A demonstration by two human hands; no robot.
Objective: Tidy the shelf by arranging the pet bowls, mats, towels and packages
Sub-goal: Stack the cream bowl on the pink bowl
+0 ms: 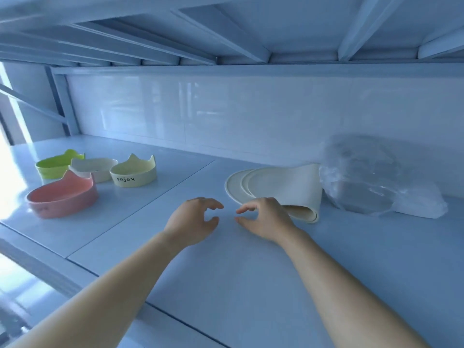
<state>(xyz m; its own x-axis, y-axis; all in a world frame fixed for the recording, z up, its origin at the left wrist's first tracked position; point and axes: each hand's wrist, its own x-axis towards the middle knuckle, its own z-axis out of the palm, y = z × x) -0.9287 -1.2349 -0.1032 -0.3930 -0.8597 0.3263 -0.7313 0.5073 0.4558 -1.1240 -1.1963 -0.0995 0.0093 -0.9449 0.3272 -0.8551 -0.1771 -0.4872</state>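
The pale shelf (251,272) carries everything. A clear plastic package (376,177) lies well right of the right hand (266,219). Cream mats (276,187), one end curled up, sit just behind that hand; I cannot tell if they touch. Cat-eared bowls, pink (62,199), yellow (133,173), white (98,168) and green (55,167), cluster well left of the left hand (193,222). Both hands are loosely curled, fingertips narrowly apart, holding nothing.

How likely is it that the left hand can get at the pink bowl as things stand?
Probably yes. The left hand holds nothing, and only bare shelf lies between it and the pink bowl.
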